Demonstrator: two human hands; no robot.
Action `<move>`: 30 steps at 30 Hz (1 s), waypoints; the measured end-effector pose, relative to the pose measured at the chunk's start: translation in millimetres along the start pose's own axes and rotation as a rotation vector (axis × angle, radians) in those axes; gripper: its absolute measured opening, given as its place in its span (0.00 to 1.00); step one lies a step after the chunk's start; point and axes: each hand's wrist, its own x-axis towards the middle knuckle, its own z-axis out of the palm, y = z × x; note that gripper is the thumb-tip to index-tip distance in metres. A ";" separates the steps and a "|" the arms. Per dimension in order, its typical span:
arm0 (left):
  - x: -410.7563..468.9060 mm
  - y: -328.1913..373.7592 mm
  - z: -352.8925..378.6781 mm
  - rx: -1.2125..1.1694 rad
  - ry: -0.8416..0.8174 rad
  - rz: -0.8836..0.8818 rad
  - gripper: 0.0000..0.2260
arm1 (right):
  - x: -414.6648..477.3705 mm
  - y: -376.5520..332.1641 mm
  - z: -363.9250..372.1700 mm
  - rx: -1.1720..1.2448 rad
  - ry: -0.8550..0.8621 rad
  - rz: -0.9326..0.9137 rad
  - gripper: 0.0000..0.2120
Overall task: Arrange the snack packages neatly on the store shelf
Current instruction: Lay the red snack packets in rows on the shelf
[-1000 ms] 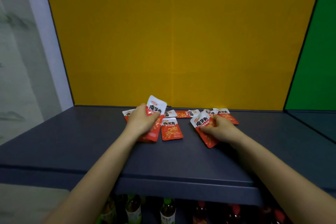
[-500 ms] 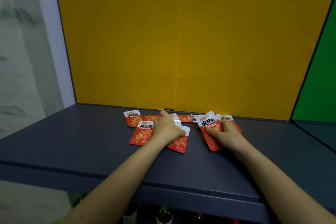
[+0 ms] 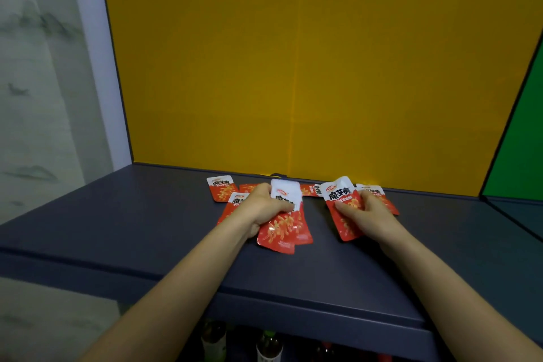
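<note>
Left hand: the left hand, just left of centre frame, has its fingers curled round a fanned pair of packets. Their white tops stick up past the knuckles and their red bottoms point toward the lower edge of the frame.
Right hand: the right hand, right of centre, pinches a single packet with the thumb on its printed face. The packet is tilted, white top up.
Loose packets: one packet lies flat to the upper left of the left hand. Another is partly hidden under the left wrist. One lies between the hands by the back wall, and one lies behind the right hand.
Shelf: all loose packets lie on the dark blue shelf, near its back edge.
Backdrop: a yellow panel stands behind, with a green panel at the right edge.
Below: bottles show under the shelf at the bottom of the frame.
</note>
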 end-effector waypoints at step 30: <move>1.1 -5.5 -41.4 0.565 0.156 0.006 0.40 | -31.9 -10.1 28.2 0.017 0.083 0.003 0.13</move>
